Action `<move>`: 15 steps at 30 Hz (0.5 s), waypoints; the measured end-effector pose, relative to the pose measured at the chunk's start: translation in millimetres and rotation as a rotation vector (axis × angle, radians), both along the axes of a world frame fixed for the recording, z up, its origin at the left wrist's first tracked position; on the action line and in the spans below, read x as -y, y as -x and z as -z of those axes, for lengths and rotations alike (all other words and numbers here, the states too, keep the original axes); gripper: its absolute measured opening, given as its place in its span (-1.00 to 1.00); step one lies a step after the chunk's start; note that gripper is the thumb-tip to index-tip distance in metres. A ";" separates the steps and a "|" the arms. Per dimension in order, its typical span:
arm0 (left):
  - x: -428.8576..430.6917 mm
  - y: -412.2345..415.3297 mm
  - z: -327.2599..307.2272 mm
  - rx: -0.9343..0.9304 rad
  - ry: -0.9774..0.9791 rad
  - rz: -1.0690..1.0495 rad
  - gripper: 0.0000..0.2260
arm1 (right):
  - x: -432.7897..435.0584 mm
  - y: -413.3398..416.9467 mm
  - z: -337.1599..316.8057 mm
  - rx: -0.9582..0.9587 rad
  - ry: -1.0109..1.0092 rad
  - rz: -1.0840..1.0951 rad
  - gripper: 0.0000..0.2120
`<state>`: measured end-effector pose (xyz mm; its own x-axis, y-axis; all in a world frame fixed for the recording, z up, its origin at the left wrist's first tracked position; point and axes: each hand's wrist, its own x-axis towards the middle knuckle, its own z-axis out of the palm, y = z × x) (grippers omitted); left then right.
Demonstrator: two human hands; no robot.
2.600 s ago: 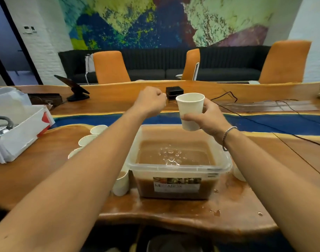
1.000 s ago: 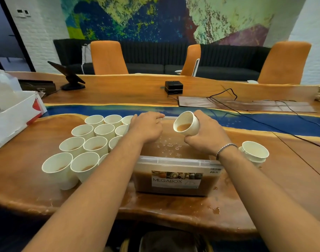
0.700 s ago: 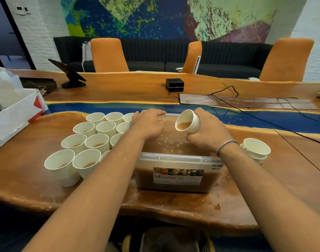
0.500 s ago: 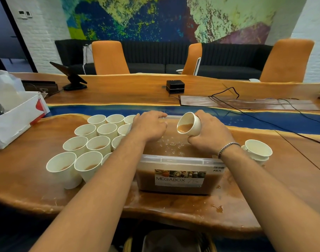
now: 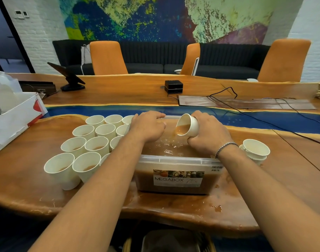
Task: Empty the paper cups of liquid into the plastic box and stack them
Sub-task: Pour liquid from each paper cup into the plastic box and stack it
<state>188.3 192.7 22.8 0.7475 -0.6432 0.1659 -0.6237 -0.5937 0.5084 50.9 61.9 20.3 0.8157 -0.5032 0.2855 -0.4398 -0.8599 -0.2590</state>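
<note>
Paper cup [image 5: 191, 124] looked light and squashy, so our right hand [image 5: 209, 138] held its side softly; our left hand [image 5: 148, 128] gripped the plastic box [image 5: 173, 159].

Single head-worn wide-angle view, forward and down, close above the table [image 5: 21, 180].

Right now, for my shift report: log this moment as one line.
step: pouring | right hand: grips tilted paper cup, liquid running into plastic box | left hand: holds its rim | stack: right of box
</note>
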 end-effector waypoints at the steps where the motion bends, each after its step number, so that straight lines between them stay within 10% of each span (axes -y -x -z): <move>1: 0.1 0.3 -0.1 -0.002 0.000 -0.001 -0.65 | 0.1 0.2 0.1 0.001 0.001 0.002 -0.41; 15: -0.1 -0.6 1.7 0.005 0.000 0.005 -0.65 | -0.6 1.0 -0.1 0.004 0.036 0.001 -0.42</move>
